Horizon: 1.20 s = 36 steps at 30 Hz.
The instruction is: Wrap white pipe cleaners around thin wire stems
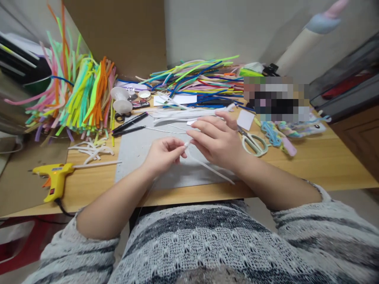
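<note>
Between the thumb and forefinger of my left hand (168, 154) a small white piece of pipe cleaner is pinched. From this pinch a white pipe cleaner (211, 169) trails loosely down to the right, over a grey mat (133, 157). My right hand (217, 138) is close beside it, palm turned down, with the fingers apart and stretched towards the left fingertips. Its thumb is mostly hidden, and I cannot tell whether the fingertips touch the piece. Just behind the hands lies a bundle of white pipe cleaners (177, 115).
A yellow glue gun (56, 175) lies at left near short white offcuts (91, 150). Behind stand bunched coloured pipe cleaners (85, 94); more are piled (201, 81) at the back. Black pens (130, 123), a white spool (122, 100) and scissors (254, 144) surround the mat.
</note>
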Tool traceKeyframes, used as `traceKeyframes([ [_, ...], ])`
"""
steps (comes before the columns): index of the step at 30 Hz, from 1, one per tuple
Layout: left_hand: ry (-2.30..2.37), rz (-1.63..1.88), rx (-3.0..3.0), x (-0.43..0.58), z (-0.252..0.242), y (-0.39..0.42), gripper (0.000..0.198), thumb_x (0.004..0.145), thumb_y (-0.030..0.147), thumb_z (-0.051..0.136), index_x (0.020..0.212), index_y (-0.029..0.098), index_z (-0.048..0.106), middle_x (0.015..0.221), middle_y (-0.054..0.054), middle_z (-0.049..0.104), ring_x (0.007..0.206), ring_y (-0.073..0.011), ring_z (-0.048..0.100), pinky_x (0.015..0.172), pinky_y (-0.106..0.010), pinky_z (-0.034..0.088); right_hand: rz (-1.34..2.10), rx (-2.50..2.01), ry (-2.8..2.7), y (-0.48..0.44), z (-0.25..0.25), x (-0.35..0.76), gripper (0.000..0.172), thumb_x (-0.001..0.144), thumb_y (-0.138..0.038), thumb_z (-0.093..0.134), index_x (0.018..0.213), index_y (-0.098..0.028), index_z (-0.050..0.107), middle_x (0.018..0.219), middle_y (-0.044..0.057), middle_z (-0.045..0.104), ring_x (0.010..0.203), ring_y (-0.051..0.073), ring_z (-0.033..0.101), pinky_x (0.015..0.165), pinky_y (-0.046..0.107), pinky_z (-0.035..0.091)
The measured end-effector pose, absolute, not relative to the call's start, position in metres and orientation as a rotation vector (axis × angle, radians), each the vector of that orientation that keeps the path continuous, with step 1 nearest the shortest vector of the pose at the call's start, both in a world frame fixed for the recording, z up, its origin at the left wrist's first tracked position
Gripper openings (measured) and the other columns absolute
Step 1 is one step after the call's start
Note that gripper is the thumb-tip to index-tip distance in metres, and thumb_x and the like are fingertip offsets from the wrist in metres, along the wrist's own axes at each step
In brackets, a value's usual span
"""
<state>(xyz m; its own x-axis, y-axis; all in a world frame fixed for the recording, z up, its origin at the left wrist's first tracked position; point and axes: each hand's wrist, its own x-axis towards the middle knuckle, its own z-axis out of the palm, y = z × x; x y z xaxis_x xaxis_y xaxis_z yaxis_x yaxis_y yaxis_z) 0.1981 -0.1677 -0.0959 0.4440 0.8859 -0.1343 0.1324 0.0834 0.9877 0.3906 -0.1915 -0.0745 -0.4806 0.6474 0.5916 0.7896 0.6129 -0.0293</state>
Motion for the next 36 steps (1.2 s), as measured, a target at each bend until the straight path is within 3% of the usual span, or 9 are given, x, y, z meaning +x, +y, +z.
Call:
traceKeyframes([
  [3,1.050,0.576,1.640,0.206,-0.088,-0.170,0.019,0.077,0.031,0.058,0.081,0.013,0.062,0.064,-0.002,0.065,0.046,-0.0083,0.054,0.046,-0.020,0.043,-0.126,-1.228,-2.471,-0.189,-0.067,0.397,0.023,0.090,-0.027,0.045,0.088,-0.019,0.067,0.086,0.005,0.068,0.080,0.016,0.055,0.076,0.032,0.032],
  [6,1.115,0.373,1.985,0.213,-0.078,-0.166,0.016,0.080,0.028,0.051,0.080,0.016,0.062,0.067,-0.002,0.067,0.053,-0.0111,0.058,0.052,-0.022,0.043,0.219,-1.368,-2.535,-0.184,-0.065,0.403,0.021,0.088,-0.025,0.046,0.088,-0.019,0.067,0.086,0.004,0.068,0.074,0.015,0.054,0.063,0.027,0.030],
  [12,1.240,-0.032,2.663,0.226,-0.055,-0.164,0.025,0.082,0.024,0.042,0.084,0.020,0.067,0.077,-0.006,0.069,0.069,-0.0207,0.062,0.057,-0.027,0.039,0.967,-1.344,-2.503,-0.169,-0.068,0.406,0.021,0.086,-0.023,0.046,0.088,-0.015,0.065,0.073,0.003,0.063,0.064,0.011,0.050,0.058,0.022,0.031],
  [15,1.181,-0.066,2.755,0.232,-0.048,-0.163,0.026,0.083,0.026,0.043,0.083,0.020,0.068,0.078,-0.007,0.070,0.071,-0.0213,0.063,0.057,-0.028,0.038,1.231,-1.380,-2.410,-0.163,-0.068,0.411,0.023,0.087,-0.026,0.045,0.088,-0.015,0.064,0.064,0.000,0.057,0.056,0.009,0.047,0.054,0.021,0.032],
  [20,1.213,0.162,2.273,0.256,-0.045,-0.148,0.018,0.081,0.025,0.050,0.077,0.017,0.066,0.066,-0.003,0.066,0.053,-0.0127,0.059,0.050,-0.023,0.039,1.217,-1.371,-2.538,-0.129,-0.046,0.437,0.019,0.082,-0.031,0.056,0.081,-0.017,0.068,0.056,-0.002,0.053,0.050,0.008,0.044,0.051,0.021,0.031],
  [25,1.218,0.485,1.868,0.292,-0.033,-0.122,0.010,0.079,0.016,0.055,0.075,0.010,0.063,0.065,-0.006,0.063,0.051,-0.0100,0.056,0.051,-0.023,0.043,1.047,-1.505,-2.654,-0.084,0.002,0.463,0.019,0.071,-0.033,0.070,0.073,-0.015,0.069,0.061,-0.004,0.054,0.057,0.005,0.047,0.054,0.019,0.029],
  [30,1.245,0.600,2.118,0.297,-0.008,-0.095,0.016,0.077,0.022,0.058,0.080,0.009,0.066,0.062,-0.003,0.059,0.052,-0.0072,0.047,0.057,-0.025,0.041,0.846,-1.728,-2.528,-0.091,0.035,0.462,0.028,0.085,-0.031,0.055,0.082,-0.005,0.065,0.062,-0.004,0.050,0.056,0.000,0.040,0.054,0.019,0.025],
  [33,1.263,0.521,2.329,0.284,-0.001,-0.092,0.020,0.073,0.026,0.060,0.080,0.010,0.069,0.061,-0.001,0.056,0.054,-0.0082,0.043,0.057,-0.025,0.037,1.034,-1.642,-2.253,-0.113,0.023,0.453,0.019,0.087,-0.025,0.053,0.082,-0.010,0.063,0.061,-0.003,0.052,0.048,0.002,0.037,0.047,0.020,0.025],
  [36,1.280,0.364,2.377,0.271,-0.003,-0.104,0.018,0.067,0.024,0.062,0.079,0.014,0.071,0.058,-0.001,0.057,0.051,-0.0092,0.042,0.054,-0.025,0.033,1.455,-1.508,-1.941,-0.133,-0.005,0.444,0.014,0.085,-0.026,0.055,0.083,-0.015,0.064,0.057,-0.003,0.048,0.041,0.003,0.031,0.040,0.021,0.021],
])
